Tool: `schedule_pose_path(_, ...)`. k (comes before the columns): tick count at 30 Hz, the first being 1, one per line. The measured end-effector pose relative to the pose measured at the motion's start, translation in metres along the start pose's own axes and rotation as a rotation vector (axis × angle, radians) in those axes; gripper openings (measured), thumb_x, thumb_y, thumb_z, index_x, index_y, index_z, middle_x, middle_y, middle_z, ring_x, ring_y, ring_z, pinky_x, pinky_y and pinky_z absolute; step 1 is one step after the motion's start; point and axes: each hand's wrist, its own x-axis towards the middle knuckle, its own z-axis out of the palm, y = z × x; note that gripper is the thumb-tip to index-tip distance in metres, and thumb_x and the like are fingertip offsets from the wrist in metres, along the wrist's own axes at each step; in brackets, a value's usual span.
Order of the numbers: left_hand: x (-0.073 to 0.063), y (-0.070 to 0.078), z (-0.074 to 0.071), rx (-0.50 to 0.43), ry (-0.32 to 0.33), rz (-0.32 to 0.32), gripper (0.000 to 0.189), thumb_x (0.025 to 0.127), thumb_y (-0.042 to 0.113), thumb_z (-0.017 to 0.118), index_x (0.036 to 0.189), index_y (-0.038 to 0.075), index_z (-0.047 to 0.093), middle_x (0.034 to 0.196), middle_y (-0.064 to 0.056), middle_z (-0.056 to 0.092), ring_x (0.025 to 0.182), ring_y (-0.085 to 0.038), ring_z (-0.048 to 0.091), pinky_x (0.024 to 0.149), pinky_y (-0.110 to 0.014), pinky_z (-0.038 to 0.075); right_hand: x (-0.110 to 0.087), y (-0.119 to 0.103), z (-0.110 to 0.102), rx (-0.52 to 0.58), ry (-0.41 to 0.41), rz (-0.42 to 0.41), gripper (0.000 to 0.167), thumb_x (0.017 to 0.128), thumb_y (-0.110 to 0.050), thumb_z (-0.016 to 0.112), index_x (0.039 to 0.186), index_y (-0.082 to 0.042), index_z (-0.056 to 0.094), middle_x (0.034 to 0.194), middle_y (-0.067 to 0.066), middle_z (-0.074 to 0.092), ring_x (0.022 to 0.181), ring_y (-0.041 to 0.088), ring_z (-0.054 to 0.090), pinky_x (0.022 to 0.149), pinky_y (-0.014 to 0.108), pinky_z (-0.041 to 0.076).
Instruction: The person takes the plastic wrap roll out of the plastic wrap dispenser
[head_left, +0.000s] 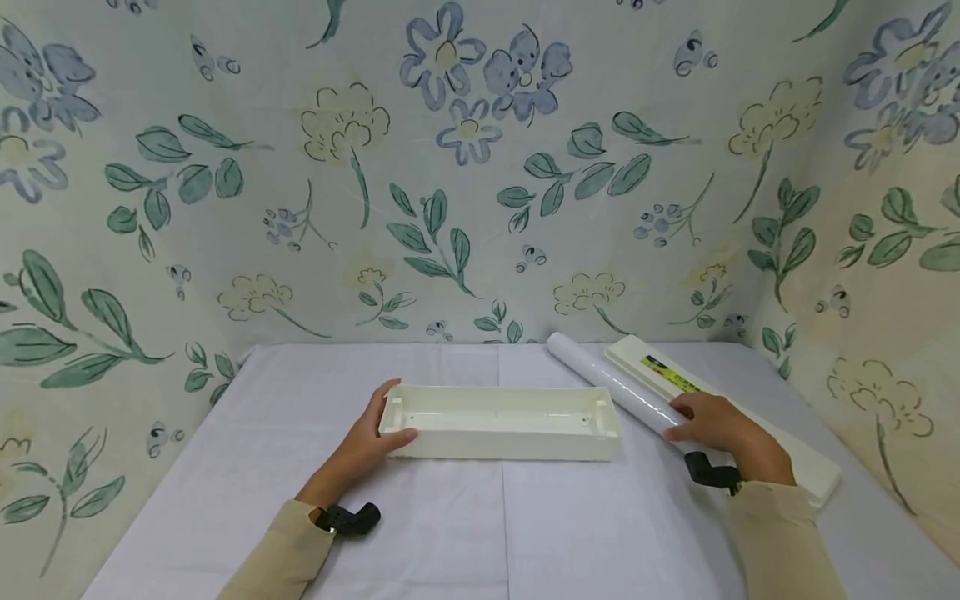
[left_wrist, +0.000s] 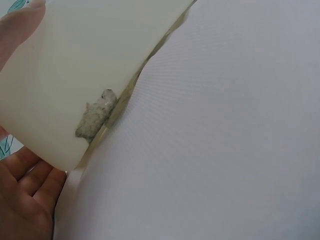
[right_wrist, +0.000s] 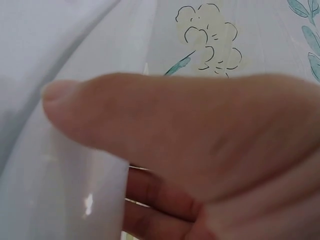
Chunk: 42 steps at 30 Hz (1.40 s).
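Observation:
A long cream-white box (head_left: 502, 446) with an open top lies crosswise on the table. My left hand (head_left: 360, 446) grips its left end, the thumb over the front wall and the fingers around the far side. In the left wrist view, a rough grey patch (left_wrist: 97, 115) marks the box's wall (left_wrist: 60, 65) near its lower edge. To the right lies a shiny roll of plastic film (head_left: 607, 375), slanting toward me. My right hand (head_left: 720, 429) holds it near its close end, thumb (right_wrist: 100, 107) laid across it in the right wrist view.
A long white lid-like piece (head_left: 813, 467) with a yellow-green label (head_left: 670, 373) lies slanted beside the roll, partly under my right hand and forearm. White cloth (head_left: 420, 533) covers the table. Flowered fabric (head_left: 465, 250) hangs behind it and along the sides.

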Motion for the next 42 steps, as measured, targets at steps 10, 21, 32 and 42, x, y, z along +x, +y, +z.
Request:
schedule_pose_path(10, -0.003, -0.004, 0.000, 0.001, 0.005, 0.011, 0.091, 0.083, 0.035, 0.076, 0.151, 0.031, 0.017, 0.150, -0.011, 0.036, 0.130, -0.030, 0.042, 0.105, -0.055, 0.033, -0.002, -0.003, 0.008, 0.018, 0.025, -0.036, 0.065, 0.082, -0.026, 0.075, 0.130, 0.009, 0.050, 0.118, 0.027, 0.057, 0.093, 0.036, 0.054, 0.078, 0.053, 0.049)
schedule_pose_path(21, -0.008, -0.004, 0.001, -0.006, 0.005, 0.000, 0.090, 0.084, 0.034, 0.075, 0.152, 0.032, 0.016, 0.150, -0.010, 0.036, 0.132, -0.030, 0.040, 0.106, -0.056, 0.031, 0.000, -0.007, 0.007, -0.016, 0.023, -0.074, 0.064, 0.084, -0.026, 0.074, 0.129, 0.011, 0.050, 0.117, 0.027, 0.059, 0.098, 0.036, 0.054, 0.084, 0.054, 0.047)
schedule_pose_path(32, -0.005, -0.002, 0.002, 0.012, -0.003, 0.005, 0.092, 0.083, 0.036, 0.075, 0.153, 0.029, 0.014, 0.151, -0.011, 0.035, 0.132, -0.030, 0.040, 0.106, -0.055, 0.031, -0.001, -0.012, 0.003, -0.046, 0.020, -0.063, 0.064, 0.084, -0.029, 0.074, 0.129, 0.011, 0.051, 0.119, 0.028, 0.058, 0.102, 0.038, 0.054, 0.088, 0.056, 0.045)
schedule_pose_path(42, 0.000, 0.001, 0.000, -0.009, -0.008, 0.022, 0.093, 0.084, 0.030, 0.075, 0.153, 0.027, 0.013, 0.151, -0.013, 0.033, 0.131, -0.031, 0.041, 0.105, -0.054, 0.033, -0.004, -0.024, -0.006, -0.049, 0.057, -0.110, 0.064, 0.087, -0.030, 0.071, 0.130, 0.011, 0.049, 0.122, 0.032, 0.055, 0.108, 0.045, 0.053, 0.086, 0.055, 0.048)
